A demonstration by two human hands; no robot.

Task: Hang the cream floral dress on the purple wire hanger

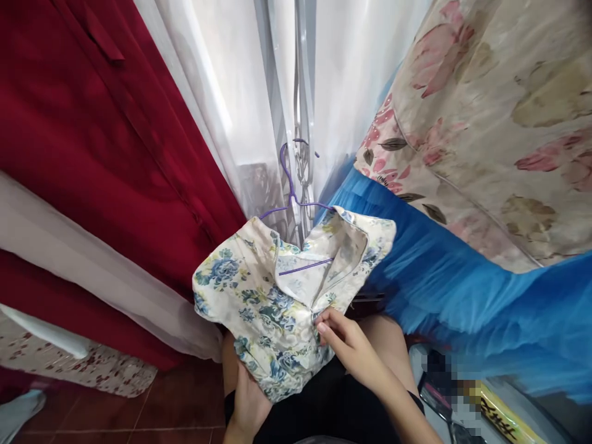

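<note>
A small cream garment with blue and yellow flowers [259,296] hangs on a purple wire hanger [290,185] in front of me. My left hand [247,401] holds the garment from below, under its lower hem. My right hand [346,345] pinches the front of the garment just below the collar opening. The hanger's hook rises in front of a white sheer curtain [240,92], and its lower bar shows inside the neckline.
A dark red curtain [92,135] fills the left. A floral mattress or cushion [499,135] with a blue frilled skirt [462,283] stands at the right. Reddish floor tiles [176,407] lie below. A yellow packet [504,419] lies at the lower right.
</note>
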